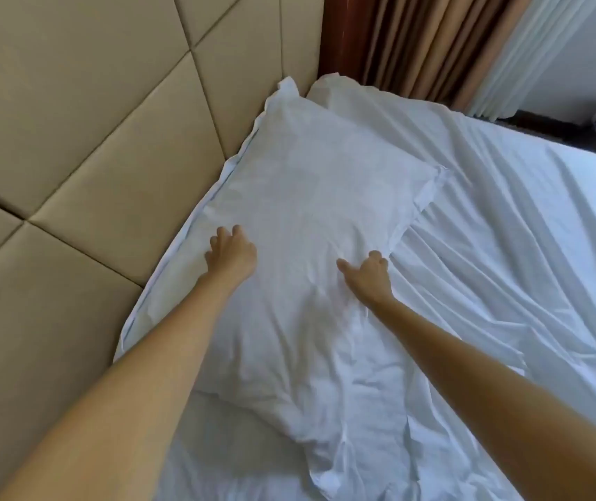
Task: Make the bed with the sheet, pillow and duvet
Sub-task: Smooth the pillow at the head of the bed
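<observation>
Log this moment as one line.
step: adjusting pillow | left hand: curled on pillow, headboard side | right hand: grips pillow's edge, sheet side | pillow: against headboard | sheet: wrinkled

A plain white fabric pillow [307, 211] sits at centre frame, all but matching the creased white bed sheet [506, 265], which shades to pale blue-grey toward the right edge. The padded beige headboard [72, 121] fills the left, its panels crossed by darker seams in a slanted grid. At top, a red-brown wooden strip [336, 30] borders tan pleated curtains [416, 41] and a white sheer curtain [528, 56].
</observation>
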